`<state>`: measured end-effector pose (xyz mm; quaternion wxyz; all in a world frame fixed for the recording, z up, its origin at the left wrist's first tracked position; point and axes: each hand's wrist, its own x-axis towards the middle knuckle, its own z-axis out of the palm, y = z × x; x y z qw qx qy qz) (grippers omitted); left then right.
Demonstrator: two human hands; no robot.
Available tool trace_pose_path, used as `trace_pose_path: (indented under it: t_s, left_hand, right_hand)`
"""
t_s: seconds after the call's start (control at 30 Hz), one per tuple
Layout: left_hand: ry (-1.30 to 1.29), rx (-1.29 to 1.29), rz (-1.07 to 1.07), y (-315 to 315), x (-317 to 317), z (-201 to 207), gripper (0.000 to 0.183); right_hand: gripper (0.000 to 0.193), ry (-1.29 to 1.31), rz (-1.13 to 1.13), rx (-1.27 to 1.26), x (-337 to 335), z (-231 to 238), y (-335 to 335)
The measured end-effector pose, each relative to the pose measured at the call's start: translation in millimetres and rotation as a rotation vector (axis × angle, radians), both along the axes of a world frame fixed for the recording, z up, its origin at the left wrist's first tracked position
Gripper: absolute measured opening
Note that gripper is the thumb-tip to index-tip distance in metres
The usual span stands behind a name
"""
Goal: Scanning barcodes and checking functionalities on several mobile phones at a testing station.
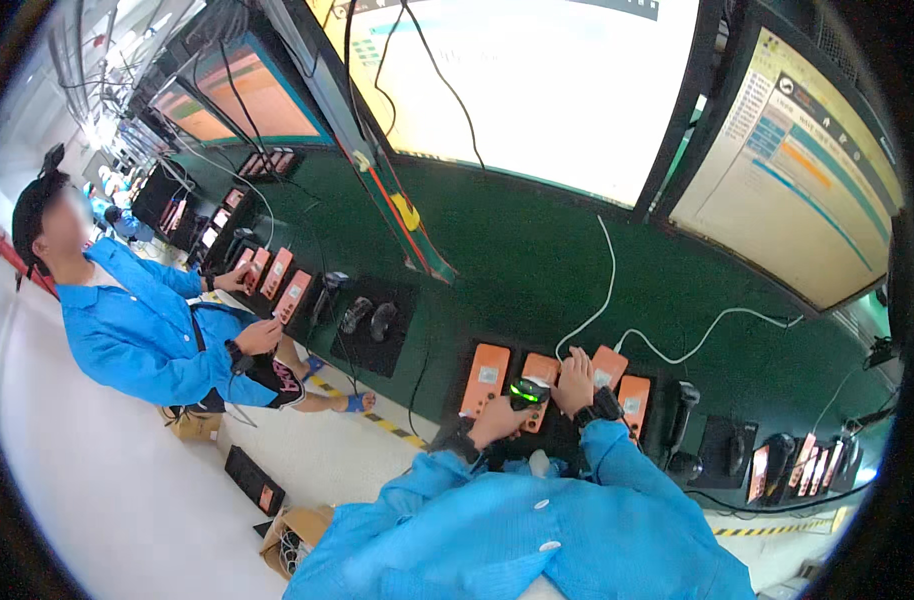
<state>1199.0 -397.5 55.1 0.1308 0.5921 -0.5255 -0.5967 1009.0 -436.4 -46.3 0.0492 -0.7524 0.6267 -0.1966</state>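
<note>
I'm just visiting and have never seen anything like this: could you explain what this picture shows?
There is no robot here: these are a person's own two bare hands. The picture comes from a wide-angle camera worn on that person's head, looking down, so straight edges look bent. On the dark green table lie four orange phones side by side, with white cables nearby and big screens behind. The left hand holds a small dark gadget glowing green. The right hand is among the phones; whether it grips one is hard to tell. Farther left, a co-worker in blue handles similar phones.
</note>
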Motion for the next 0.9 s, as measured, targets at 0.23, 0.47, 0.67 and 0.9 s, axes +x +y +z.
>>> trace_pose_path:
  t_s: [0.23,0.47,0.67,0.9]
  left_hand:
    - [-0.056,-0.165,0.267,-21.3,27.4,-3.4,0.037]
    - [-0.271,-0.382,0.497,-88.4,116.7,-78.4,0.045]
    - [-0.240,-0.385,0.397,-101.4,133.3,-120.5,0.055]
    - [-0.198,-0.250,0.322,-120.0,145.2,-98.3,0.065]
  right_hand:
    - [0.048,-0.297,0.021,0.083,21.2,38.4,16.1]
    - [0.056,-0.332,-0.247,0.218,71.1,-10.9,48.1]
    - [0.057,-0.550,-0.535,0.411,85.9,10.2,22.3]
    - [0.027,-0.696,-0.571,0.306,83.8,33.5,-6.3]
